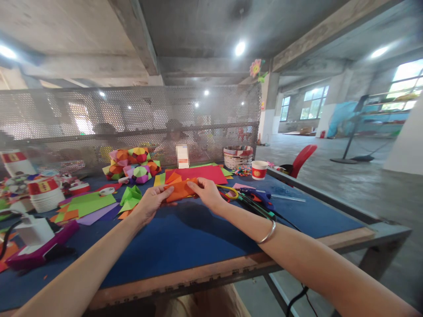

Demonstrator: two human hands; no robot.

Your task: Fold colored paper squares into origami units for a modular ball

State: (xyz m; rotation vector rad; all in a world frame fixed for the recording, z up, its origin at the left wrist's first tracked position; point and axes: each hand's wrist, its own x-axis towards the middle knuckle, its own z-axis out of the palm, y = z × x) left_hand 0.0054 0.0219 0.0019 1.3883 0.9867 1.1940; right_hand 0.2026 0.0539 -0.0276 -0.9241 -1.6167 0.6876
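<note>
Between my two hands a folded piece of orange paper [180,190] is held above the blue table. My left hand [152,203] pinches its left end, thumb on top. At the right end, my right hand [205,192] grips it the same way; some fingers are hidden behind the paper. Just beyond lies a stack of red paper [211,174] with green and yellow sheets under it. A folded green paper piece [131,197] rests left of my left hand. Yellow-handled scissors [231,192] lie right beside my right hand.
Folded paper balls [140,166] sit at the back. Left are stacked paper cups [46,196] and a purple power strip [42,246]. To the right are a glue gun [259,197], a paper cup [259,170] and a woven basket [238,157]. A mesh partition [132,105] borders the table.
</note>
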